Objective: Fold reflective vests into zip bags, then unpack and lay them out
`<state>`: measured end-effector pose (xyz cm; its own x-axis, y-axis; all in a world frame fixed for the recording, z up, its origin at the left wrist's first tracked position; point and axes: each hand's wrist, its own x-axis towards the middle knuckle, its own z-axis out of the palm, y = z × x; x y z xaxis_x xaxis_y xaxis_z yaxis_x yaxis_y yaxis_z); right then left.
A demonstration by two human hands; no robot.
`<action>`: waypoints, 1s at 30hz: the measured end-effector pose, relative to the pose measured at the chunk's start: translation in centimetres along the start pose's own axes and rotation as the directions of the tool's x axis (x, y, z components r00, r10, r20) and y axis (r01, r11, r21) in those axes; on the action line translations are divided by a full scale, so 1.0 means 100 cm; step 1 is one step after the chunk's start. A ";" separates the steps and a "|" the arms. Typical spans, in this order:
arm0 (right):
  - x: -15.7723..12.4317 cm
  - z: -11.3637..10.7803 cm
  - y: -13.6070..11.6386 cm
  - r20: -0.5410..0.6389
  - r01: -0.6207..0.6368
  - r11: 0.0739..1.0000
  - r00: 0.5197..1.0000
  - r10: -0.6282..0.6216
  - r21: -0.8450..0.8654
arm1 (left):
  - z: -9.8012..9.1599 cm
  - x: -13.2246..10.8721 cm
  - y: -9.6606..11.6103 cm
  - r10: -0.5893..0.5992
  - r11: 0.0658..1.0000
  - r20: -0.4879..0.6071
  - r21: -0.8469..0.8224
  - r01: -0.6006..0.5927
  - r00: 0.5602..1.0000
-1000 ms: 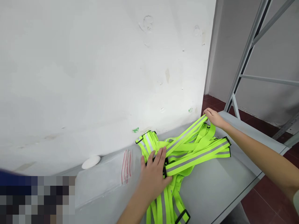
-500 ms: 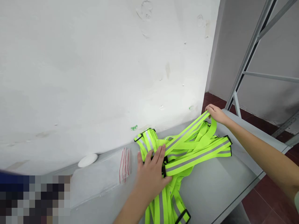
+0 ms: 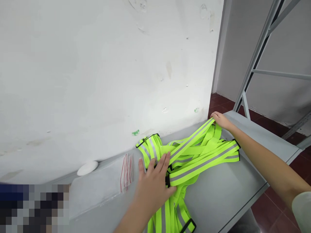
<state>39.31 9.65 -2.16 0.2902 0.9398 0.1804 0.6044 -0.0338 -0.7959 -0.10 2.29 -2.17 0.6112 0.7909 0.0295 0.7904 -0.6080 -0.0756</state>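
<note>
A tangle of neon yellow-green reflective straps (image 3: 204, 165) with grey stripes and black buckles lies on the grey table. My left hand (image 3: 154, 181) rests on the straps at their left part, palm down, fingers stretched and apart. At the back right, my right hand (image 3: 220, 119) is closed on one reflective strap, its fingertips partly hidden. That strap runs raised and taut from my right hand down toward the fingers of my left. A black buckle (image 3: 189, 225) shows on the straps near the bottom edge.
Clear zip bags (image 3: 102, 184) with red seal lines lie left of the straps. Behind them a white oval object (image 3: 87, 168) sits against the white wall (image 3: 109, 81). A grey metal frame (image 3: 257, 58) stands at the right, over a dark red tiled floor (image 3: 274, 204).
The view has shifted slightly. My right hand has moved a little with the strap still in it; my left hand stays on the pile.
</note>
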 end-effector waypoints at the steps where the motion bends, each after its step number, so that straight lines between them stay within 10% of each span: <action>1: 0.000 -0.001 -0.002 0.020 0.004 1.000 1.000 -0.004 0.015 | 0.000 0.001 0.000 -0.008 1.000 0.020 -0.006 0.008 1.000; 10: -0.022 0.009 -0.050 0.122 0.092 0.992 0.987 -0.103 0.089 | -0.043 0.016 -0.036 0.158 0.929 0.297 -0.368 -0.040 0.942; 15: -0.043 0.016 -0.081 0.116 0.272 0.959 0.953 -0.281 0.085 | -0.074 0.075 0.006 0.072 0.724 0.056 -0.690 -0.014 0.996; 20: -0.056 0.018 -0.097 0.106 0.343 0.932 0.929 -0.355 0.117 | -0.055 0.130 0.057 0.094 0.449 -0.164 -0.873 -0.188 0.982; 30: -0.062 0.025 -0.092 0.063 0.271 0.961 0.960 -0.274 0.051 | -0.033 0.127 0.071 -0.145 0.498 -0.291 -0.847 -0.185 0.946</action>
<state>30.11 5.00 2.65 0.0659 0.9327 0.3545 0.6222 0.2394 -0.7454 13.41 7.75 1.00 0.4758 0.8156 0.3293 0.3164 -0.5081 0.8011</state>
